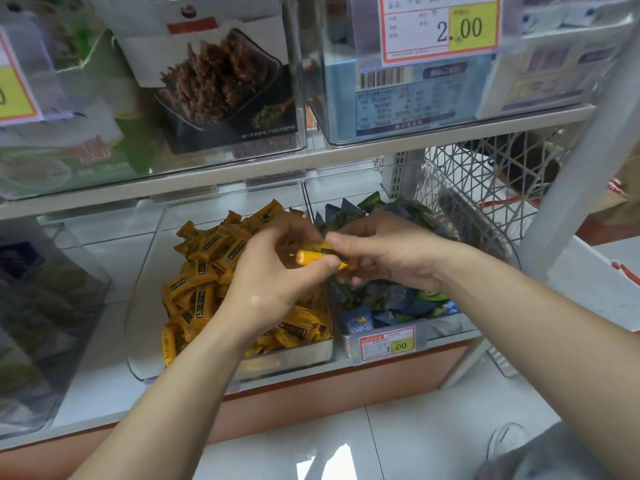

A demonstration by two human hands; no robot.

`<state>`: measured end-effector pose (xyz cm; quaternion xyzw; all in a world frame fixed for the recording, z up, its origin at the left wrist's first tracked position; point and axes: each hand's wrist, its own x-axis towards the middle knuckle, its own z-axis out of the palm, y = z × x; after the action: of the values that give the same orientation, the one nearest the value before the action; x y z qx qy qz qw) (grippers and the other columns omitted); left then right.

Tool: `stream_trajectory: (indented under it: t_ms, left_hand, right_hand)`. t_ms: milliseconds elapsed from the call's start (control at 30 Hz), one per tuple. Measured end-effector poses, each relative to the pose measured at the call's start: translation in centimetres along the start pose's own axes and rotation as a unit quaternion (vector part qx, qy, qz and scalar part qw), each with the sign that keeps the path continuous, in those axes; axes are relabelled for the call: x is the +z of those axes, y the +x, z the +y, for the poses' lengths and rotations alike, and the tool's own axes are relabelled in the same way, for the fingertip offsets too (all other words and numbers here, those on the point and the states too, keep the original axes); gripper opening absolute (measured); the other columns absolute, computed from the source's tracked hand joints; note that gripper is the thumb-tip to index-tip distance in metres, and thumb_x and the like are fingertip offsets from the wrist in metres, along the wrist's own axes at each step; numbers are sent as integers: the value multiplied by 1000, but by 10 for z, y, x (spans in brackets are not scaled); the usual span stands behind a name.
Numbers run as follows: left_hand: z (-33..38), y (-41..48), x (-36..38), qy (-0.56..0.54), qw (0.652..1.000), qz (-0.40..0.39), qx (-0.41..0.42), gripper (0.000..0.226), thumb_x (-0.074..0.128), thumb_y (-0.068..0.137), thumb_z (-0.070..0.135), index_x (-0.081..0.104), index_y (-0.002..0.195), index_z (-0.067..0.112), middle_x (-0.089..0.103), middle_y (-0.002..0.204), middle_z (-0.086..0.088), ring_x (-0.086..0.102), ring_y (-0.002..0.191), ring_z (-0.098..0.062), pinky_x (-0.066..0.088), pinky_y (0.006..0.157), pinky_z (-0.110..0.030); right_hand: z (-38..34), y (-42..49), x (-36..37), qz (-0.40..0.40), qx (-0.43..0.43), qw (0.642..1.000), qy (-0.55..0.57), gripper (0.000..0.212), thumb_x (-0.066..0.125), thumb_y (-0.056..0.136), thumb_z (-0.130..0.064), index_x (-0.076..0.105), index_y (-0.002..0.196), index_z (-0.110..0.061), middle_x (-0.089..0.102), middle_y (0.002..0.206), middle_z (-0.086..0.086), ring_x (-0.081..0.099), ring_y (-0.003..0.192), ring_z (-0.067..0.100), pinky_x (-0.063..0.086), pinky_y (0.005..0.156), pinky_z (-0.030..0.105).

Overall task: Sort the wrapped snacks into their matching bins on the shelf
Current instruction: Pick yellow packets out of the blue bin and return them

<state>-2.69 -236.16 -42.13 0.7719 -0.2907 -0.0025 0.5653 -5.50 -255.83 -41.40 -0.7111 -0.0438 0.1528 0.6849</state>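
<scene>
The left hand (pixel 273 268) and the right hand (pixel 391 251) are meeting over the lower shelf (pixel 104 386), and both are pinching one small yellow snack (pixel 311 257) between their fingertips. The left hand is gripping its nearer, rounded end and the right hand is holding the far end, so the snack is hanging in the air above the line where two clear bins are touching. The left bin (pixel 294 362) is sitting near the shelf's front edge and is holding a pile of yellow packets (pixel 204 271) like the one being held. The right bin (pixel 446 329), just beside it, is holding blue and green packets (pixel 398 299) and is carrying a price tag (pixel 388 342) on its front wall. A white wire basket (pixel 485 181) is standing behind the right bin, toward the shelf's right end.
</scene>
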Motion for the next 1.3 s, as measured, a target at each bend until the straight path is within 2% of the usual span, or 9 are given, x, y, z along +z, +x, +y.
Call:
stream_trajectory:
  t_ms: [67,167,300,467,633,800,967,1200,1300]
  left_hand:
    - [-7,3,-5,23,999,29,-22,25,80,71,35,59,84,31,65,71,5,62,62,-15,50,57,-33]
    - [-22,6,-21,91,992,83,-40,27,80,70,36,57,83,36,66,74,11,62,63,-8,45,55,-20]
    - [-44,6,-48,234,963,127,-48,20,75,79,35,58,88,38,63,86,20,59,82,4,42,65,-19]
    - [-58,6,-70,364,919,131,-81,15,59,92,44,62,99,30,60,96,5,59,94,-22,47,78,-37]
    - [-37,2,-61,371,915,159,-15,19,64,89,30,67,107,23,61,113,-2,56,105,-25,43,83,-33]
    - [-16,-17,-14,284,958,-19,-45,47,54,83,61,60,121,35,63,103,22,58,90,8,51,77,-20]
    - [-27,-24,5,364,922,-121,-51,66,48,76,74,56,128,34,61,124,14,56,111,-6,50,90,-27]
    - [-32,-23,1,332,933,-133,-51,51,53,78,70,61,118,39,59,115,20,54,98,1,45,78,-17]
    - [-32,-23,0,328,933,-136,-52,55,51,77,71,61,119,38,59,117,20,54,102,-1,47,83,-23]
  right_hand:
    - [-1,2,0,27,9,999,-17,44,67,85,-51,71,101,-9,75,89,8,71,81,22,54,64,26]
    - [6,7,-9,142,-9,948,-285,19,63,93,-40,72,92,-24,73,88,-7,68,83,11,50,68,18]
    - [25,4,-11,4,86,879,-468,15,70,87,-41,72,97,-30,69,91,-14,64,87,8,51,73,26]
    - [35,10,-4,-72,114,820,-556,9,74,86,-31,70,87,-23,67,79,-9,59,72,8,39,56,24]
    - [7,-2,-35,82,54,860,-501,13,68,90,-34,61,81,-40,63,88,-21,60,82,4,41,62,19]
    - [13,-7,-51,247,2,763,-598,10,59,91,-30,62,99,-35,52,98,-6,57,95,20,45,70,31]
    - [30,5,-2,21,46,887,-458,10,61,92,-34,70,97,-31,68,83,-12,63,75,3,51,65,25]
    - [52,13,10,-71,175,816,-547,29,54,91,-44,64,100,-18,65,84,3,61,76,21,44,60,30]
    - [53,14,13,-85,219,834,-499,40,55,88,-47,57,122,-26,63,95,-4,59,82,13,45,65,27]
